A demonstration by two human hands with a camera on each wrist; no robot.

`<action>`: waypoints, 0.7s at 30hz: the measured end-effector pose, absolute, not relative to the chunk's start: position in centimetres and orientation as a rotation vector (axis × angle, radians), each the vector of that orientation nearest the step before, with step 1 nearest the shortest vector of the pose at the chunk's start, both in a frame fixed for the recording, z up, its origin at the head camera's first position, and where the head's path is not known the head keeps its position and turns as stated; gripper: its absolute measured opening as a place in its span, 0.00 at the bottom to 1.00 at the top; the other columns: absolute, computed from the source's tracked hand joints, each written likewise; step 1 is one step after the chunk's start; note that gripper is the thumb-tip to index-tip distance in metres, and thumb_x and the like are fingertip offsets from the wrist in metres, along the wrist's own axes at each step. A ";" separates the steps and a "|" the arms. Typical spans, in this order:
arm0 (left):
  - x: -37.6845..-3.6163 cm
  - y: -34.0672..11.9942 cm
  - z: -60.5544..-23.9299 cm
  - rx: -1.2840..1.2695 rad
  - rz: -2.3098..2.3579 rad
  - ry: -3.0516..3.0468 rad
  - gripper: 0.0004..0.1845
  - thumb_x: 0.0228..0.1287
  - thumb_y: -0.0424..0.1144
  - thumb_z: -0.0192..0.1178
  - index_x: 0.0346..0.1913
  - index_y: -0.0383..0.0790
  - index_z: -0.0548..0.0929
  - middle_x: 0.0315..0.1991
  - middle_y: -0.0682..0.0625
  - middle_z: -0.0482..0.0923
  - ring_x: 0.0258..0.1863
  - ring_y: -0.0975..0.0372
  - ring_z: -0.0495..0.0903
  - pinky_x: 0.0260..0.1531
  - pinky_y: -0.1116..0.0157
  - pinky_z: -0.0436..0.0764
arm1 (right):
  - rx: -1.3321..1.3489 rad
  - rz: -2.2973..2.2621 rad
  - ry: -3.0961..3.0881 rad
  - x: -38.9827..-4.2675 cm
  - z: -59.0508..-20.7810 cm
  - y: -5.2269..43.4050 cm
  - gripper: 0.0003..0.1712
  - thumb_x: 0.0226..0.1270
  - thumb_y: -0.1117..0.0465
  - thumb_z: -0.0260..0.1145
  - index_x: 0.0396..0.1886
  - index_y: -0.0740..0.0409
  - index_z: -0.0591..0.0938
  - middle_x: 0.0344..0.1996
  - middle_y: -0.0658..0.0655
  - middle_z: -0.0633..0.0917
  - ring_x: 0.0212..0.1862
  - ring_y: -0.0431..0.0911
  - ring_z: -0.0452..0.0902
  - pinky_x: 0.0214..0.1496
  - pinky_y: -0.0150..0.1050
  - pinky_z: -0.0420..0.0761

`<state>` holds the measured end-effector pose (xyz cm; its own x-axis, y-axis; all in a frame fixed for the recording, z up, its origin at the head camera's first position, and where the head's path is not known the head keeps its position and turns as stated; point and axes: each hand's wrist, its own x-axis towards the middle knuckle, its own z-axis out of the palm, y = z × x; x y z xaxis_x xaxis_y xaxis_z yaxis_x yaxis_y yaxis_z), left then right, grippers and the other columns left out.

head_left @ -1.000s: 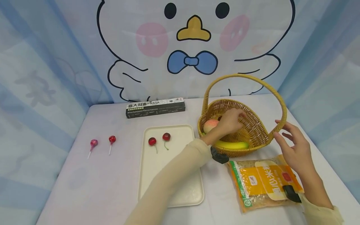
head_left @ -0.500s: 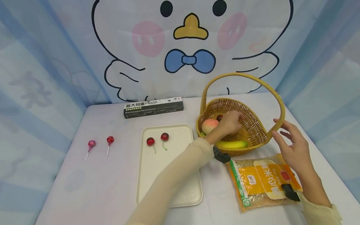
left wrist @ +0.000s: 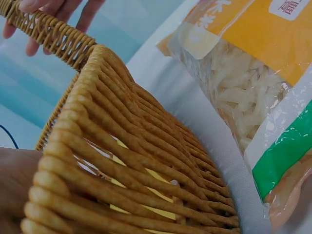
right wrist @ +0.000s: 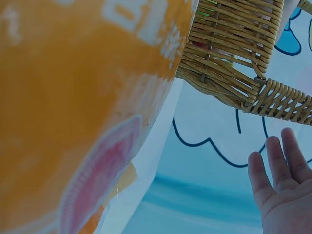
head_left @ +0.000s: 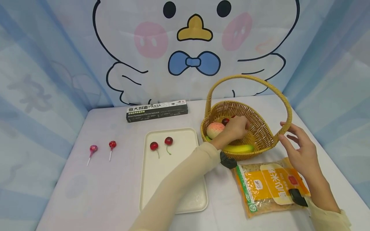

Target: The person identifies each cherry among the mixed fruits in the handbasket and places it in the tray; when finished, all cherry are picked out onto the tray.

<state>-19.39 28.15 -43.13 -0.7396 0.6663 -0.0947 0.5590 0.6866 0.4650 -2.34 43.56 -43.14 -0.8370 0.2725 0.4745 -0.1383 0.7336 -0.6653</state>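
Inside the wicker basket (head_left: pixel 258 134) at the table's far right, the left hand (head_left: pixel 235 127) reached toward a cherry (head_left: pixel 225 121) beside the peach (head_left: pixel 215 129); whether its fingers gripped it could not be told. The right hand (head_left: pixel 299 150), fingers relaxed, steadied the handle. Lifting the cherry toward the tray (head_left: pixel 179 179) appeared next.
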 end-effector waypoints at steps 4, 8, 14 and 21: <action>-19.3 28.2 -43.3 0.956 0.545 2.642 0.13 0.77 0.40 0.64 0.59 0.53 0.89 0.59 0.59 0.88 0.48 0.69 0.86 0.45 0.74 0.86 | -0.093 0.965 -2.373 -2.4 -43.2 43.4 0.30 0.79 0.62 0.66 0.77 0.52 0.74 0.62 0.18 0.70 0.64 0.14 0.63 0.63 0.07 0.63; -19.4 28.0 -43.2 0.964 0.554 2.636 0.15 0.77 0.38 0.64 0.61 0.52 0.89 0.61 0.59 0.88 0.50 0.68 0.87 0.46 0.73 0.86 | -0.071 0.969 -2.357 -2.5 -43.2 43.4 0.30 0.79 0.63 0.67 0.77 0.53 0.75 0.62 0.18 0.71 0.64 0.15 0.64 0.63 0.07 0.64; -19.8 27.4 -42.8 1.084 0.633 2.598 0.12 0.76 0.33 0.62 0.30 0.44 0.79 0.27 0.55 0.73 0.23 0.68 0.63 0.24 0.74 0.63 | -0.073 0.962 -2.363 -2.6 -43.0 43.5 0.30 0.79 0.63 0.66 0.77 0.52 0.75 0.62 0.18 0.70 0.63 0.14 0.64 0.63 0.07 0.64; -19.6 26.7 -42.1 1.137 0.685 2.583 0.14 0.76 0.34 0.63 0.58 0.48 0.91 0.53 0.57 0.90 0.36 0.71 0.78 0.29 0.76 0.70 | -0.096 0.962 -2.377 -2.4 -43.2 43.6 0.30 0.79 0.62 0.66 0.78 0.51 0.74 0.62 0.19 0.70 0.63 0.14 0.64 0.63 0.07 0.63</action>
<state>-19.56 26.73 -42.15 -0.6698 0.7420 -0.0268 0.6312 0.5881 0.5058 -2.37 43.63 -43.22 -0.8364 0.2680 0.4782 -0.1399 0.7392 -0.6588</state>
